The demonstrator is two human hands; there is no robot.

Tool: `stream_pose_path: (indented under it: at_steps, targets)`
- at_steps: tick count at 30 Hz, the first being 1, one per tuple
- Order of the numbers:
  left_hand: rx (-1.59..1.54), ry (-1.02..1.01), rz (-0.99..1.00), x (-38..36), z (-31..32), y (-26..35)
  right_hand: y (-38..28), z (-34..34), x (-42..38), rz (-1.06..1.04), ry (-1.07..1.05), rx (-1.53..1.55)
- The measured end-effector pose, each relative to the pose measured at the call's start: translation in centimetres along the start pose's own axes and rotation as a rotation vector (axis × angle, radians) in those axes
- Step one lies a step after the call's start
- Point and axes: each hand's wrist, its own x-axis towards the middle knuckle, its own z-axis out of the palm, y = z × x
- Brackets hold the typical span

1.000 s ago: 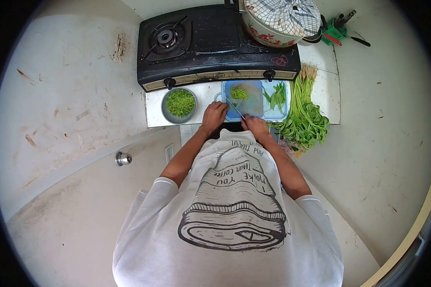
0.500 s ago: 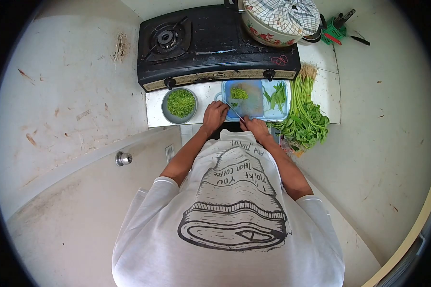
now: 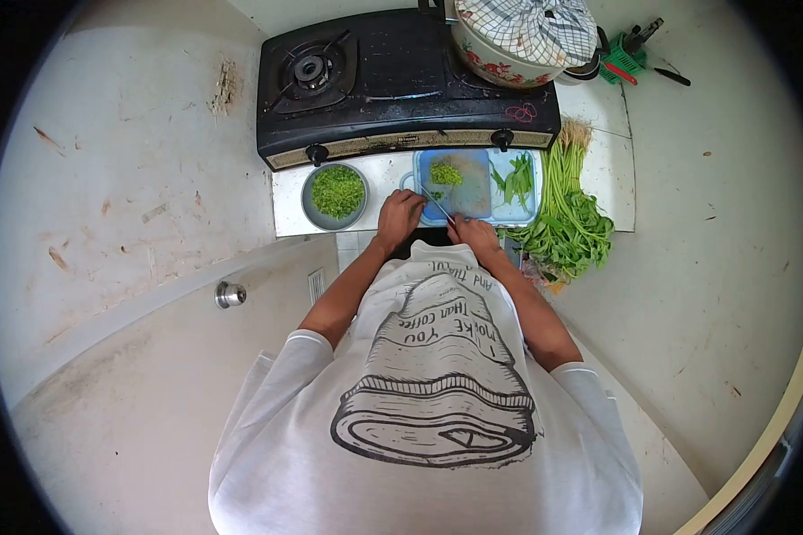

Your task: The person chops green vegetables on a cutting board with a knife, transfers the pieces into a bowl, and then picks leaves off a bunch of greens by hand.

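My right hand (image 3: 476,234) grips a knife (image 3: 439,206), its thin blade slanting up and left over the blue cutting board (image 3: 473,198). At the board's left edge my left hand (image 3: 402,214) is closed, fingers curled close to the blade tip; whatever it pinches is hidden. Chopped greens (image 3: 445,174) lie in a small heap on the board, with a few darker bits near the blade. Long whole leaves (image 3: 516,181) rest on the pale right part of the tray. Left of my hand stands a round grey bowl (image 3: 307,212) full of chopped greens.
A black two-burner stove (image 3: 401,80) stands behind the board, bearing a floral pot (image 3: 500,67) covered with a checked cloth. To the right lies a large bunch of leafy stalks (image 3: 567,201). A green basket (image 3: 623,61) with utensils sits farther back.
The knife blade has shifted slightly in angle near my left fingertips. Both hands stay in nearly the same place.
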Motion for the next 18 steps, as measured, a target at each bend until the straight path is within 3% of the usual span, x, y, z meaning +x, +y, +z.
stream_pose_path:
  at_steps: [18]
  targets:
    - [-0.011,-0.001,0.004,0.2,-0.1,-0.1,-0.6,-0.4,0.7,-0.019,0.002,0.0]
